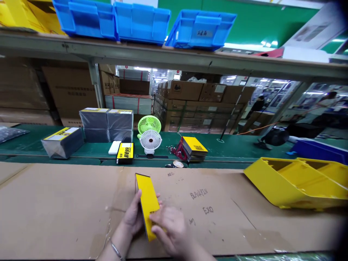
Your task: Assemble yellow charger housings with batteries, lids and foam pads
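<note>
A narrow yellow box (147,195) with dark edges is held tilted above the cardboard-covered bench, at the lower middle of the view. My left hand (133,214) grips it from the left side, the thumb along its edge and some fingertips showing past the right edge. Against the lower right part of the box, my right hand (171,224) presses with its bent fingers and thumb, by a small dark print. Part of the box's lower end is hidden behind the right hand. A silver bracelet circles my left wrist.
Cardboard (67,206) covers the bench. Yellow bins (296,185) stand right. Behind are wrapped boxes (121,125), a black-and-yellow box (125,153), a white fan (150,140), a green fan (153,122) and a yellow-topped stack (194,148). Blue bins (143,23) line the shelf overhead.
</note>
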`<state>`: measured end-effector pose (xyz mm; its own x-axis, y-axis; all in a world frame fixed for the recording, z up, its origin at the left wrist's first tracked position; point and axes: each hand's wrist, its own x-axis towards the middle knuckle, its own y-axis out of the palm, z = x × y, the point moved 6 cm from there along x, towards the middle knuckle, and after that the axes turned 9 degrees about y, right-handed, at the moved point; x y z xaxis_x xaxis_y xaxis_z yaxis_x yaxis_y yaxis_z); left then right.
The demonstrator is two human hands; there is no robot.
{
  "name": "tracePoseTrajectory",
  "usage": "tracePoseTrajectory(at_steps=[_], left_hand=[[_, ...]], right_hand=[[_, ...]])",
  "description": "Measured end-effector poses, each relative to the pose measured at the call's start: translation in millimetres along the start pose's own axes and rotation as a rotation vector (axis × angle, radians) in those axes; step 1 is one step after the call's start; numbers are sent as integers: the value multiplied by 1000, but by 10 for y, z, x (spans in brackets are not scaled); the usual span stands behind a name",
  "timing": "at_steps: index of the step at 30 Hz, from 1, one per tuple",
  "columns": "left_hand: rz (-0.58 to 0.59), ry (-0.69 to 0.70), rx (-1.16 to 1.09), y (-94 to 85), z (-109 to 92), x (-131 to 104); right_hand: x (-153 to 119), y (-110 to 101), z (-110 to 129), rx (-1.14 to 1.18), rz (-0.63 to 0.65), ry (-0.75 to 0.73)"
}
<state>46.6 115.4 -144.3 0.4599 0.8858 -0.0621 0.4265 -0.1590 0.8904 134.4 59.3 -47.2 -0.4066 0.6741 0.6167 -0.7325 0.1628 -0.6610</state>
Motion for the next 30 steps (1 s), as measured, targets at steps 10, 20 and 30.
tracePoseTrajectory(at_steps=[10,20,30], left_hand=[[224,-220,135,40,185,-168],[174,-204,108,-12,124,-126],[62,47,-1,70,-124,-23]], right_hand=[[661,-73,-377,46,-145,436],[552,60,-529,69,-101,442],[5,-213,-416,-294,126,100]])
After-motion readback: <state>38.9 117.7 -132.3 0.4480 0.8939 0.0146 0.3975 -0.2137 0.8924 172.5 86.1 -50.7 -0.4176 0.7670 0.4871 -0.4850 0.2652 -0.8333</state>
